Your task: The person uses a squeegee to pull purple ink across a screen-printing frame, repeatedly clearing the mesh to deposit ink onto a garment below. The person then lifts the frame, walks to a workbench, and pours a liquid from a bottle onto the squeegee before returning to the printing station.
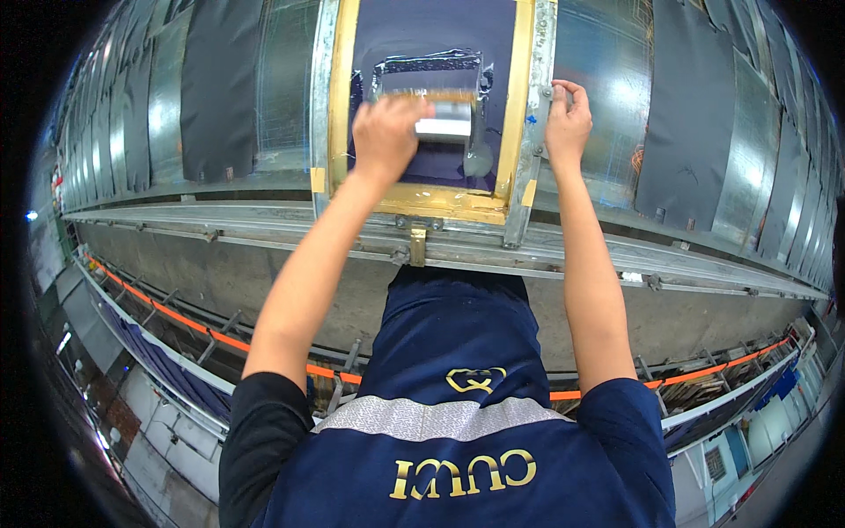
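Gripping the silvery, wood-edged flat blade [447, 125] inside the yellow-bordered rectangular frame [444, 203], your closed left hand [385, 138] could, by tilting, streak the glossy dark liquid [436, 64]; your right hand [568, 125] half-curls at the frame's right-side metal rail [533, 132], hold unclear.

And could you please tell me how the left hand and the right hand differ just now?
The left hand is over the dark panel, while the right hand is at the metal rail on the panel's right. The left hand grips a wide, silver-faced tool; the right hand shows no tool. The left hand looks blurred, the right hand sharper. Both are bare.
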Available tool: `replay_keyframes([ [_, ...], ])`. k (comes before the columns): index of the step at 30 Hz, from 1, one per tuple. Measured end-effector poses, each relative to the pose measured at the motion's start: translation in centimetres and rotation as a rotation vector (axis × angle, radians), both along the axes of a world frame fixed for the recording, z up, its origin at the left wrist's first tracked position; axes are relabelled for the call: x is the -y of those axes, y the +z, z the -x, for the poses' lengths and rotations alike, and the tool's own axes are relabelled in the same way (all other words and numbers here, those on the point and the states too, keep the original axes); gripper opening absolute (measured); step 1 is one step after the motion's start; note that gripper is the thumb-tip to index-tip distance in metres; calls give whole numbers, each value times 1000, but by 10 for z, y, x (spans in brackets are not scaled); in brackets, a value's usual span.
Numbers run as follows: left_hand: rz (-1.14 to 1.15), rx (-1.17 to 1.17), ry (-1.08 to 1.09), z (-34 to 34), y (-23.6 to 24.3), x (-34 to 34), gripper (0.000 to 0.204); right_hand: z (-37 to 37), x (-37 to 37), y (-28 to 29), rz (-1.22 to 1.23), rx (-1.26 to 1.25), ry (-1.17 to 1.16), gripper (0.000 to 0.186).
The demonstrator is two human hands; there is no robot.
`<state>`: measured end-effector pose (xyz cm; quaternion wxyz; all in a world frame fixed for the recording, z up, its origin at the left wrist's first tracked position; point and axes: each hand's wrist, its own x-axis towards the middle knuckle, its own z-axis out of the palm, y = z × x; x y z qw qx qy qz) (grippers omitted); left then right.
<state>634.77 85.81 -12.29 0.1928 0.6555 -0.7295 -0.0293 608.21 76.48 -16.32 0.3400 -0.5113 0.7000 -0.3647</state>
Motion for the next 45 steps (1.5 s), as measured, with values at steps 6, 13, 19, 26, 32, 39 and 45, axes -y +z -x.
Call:
replay_keyframes([
  [6, -17, -56, -46, 2, 6, -55, 38, -1, 1, 10, 13, -29, -8, 19],
  [13, -18, 51, 61, -12, 14, 84, 29, -1, 3, 18, 25, 2, 24, 18],
  [19, -19, 5, -7, 11, 8, 3, 30, 5, 4, 4, 76, 33, -6, 19],
  [26, -32, -37, -67, 17, 16, -95, 33, 16, 15, -7, 24, -28, 44, 21],
  [32, -19, -155, -54, -31, 55, -122, 40, -39, 23, 58, 110, -46, 45, 24],
  [39, -89, -108, 27, -243, 61, -159, 46, -276, -35, 69, 68, 99, 65, 23],
  [45, -146, -109, 33, -414, 60, -192, 50, -440, -89, 44, 73, 139, 46, 20],
])
